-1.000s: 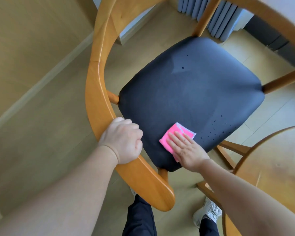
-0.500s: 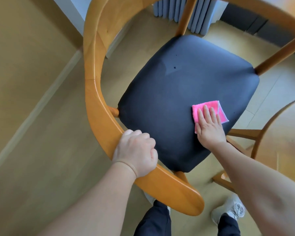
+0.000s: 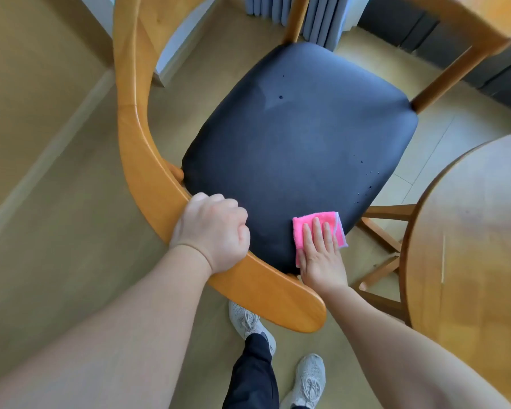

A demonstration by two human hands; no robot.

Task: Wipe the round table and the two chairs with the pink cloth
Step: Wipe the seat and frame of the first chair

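Note:
A wooden chair with a curved backrest rail (image 3: 142, 149) and a dark padded seat (image 3: 301, 149) stands below me. My left hand (image 3: 213, 234) grips the rail near its lower end. The folded pink cloth (image 3: 319, 228) lies on the seat's near right corner, and my right hand (image 3: 322, 255) presses it flat with straight fingers. Small dark specks dot the seat near its right edge. The round wooden table (image 3: 478, 246) shows at the right edge.
The table's wooden legs (image 3: 381, 246) stand just right of the seat. A blue-grey radiator (image 3: 307, 13) and dark panels (image 3: 425, 28) sit beyond the chair. A white baseboard corner (image 3: 171, 51) is at the left. My shoes (image 3: 307, 376) are on the tan floor.
My right hand has slid the pink cloth from the seat's right side back toward me to the near right corner. My left hand has kept its grip on the rail.

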